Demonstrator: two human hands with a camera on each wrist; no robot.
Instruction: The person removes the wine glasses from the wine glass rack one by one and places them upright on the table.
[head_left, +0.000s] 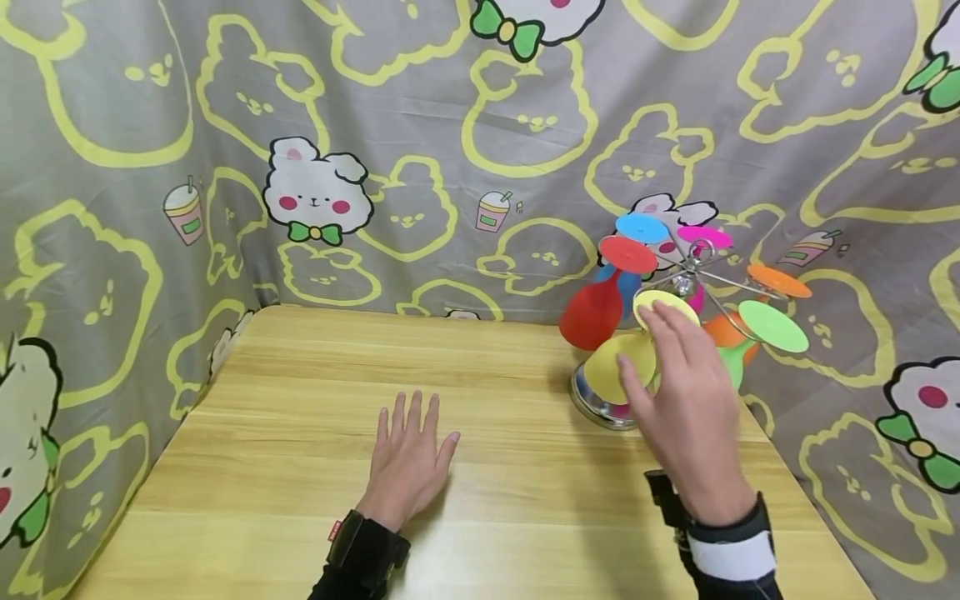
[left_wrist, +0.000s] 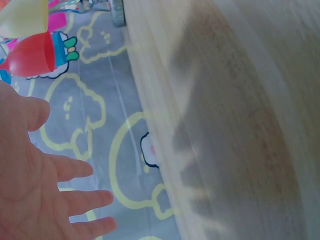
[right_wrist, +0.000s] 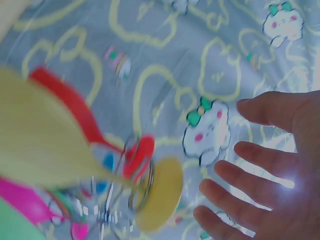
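Observation:
Several coloured plastic goblets hang upside down by their feet from a metal rack [head_left: 693, 268] at the table's back right. Closest to my right hand [head_left: 693, 408] is the yellow goblet [head_left: 621, 367]; the fingers overlap its foot in the head view. From the right wrist, that hand shows straight, spread fingers, apart from the yellow goblet [right_wrist: 45, 135] and holding nothing. A red goblet [head_left: 592, 312] hangs to its left, a green goblet [head_left: 772, 327] to its right. My left hand [head_left: 405, 467] is over the table's middle, fingers straight and spread; its palm [left_wrist: 30, 190] holds nothing.
Blue [head_left: 641, 228], pink [head_left: 705, 238] and orange [head_left: 780, 282] goblets hang at the rack's far side. Its round chrome base [head_left: 600, 414] stands on the wooden table [head_left: 315, 375]. A grey cartoon-print curtain [head_left: 420, 108] encloses the table's back and sides.

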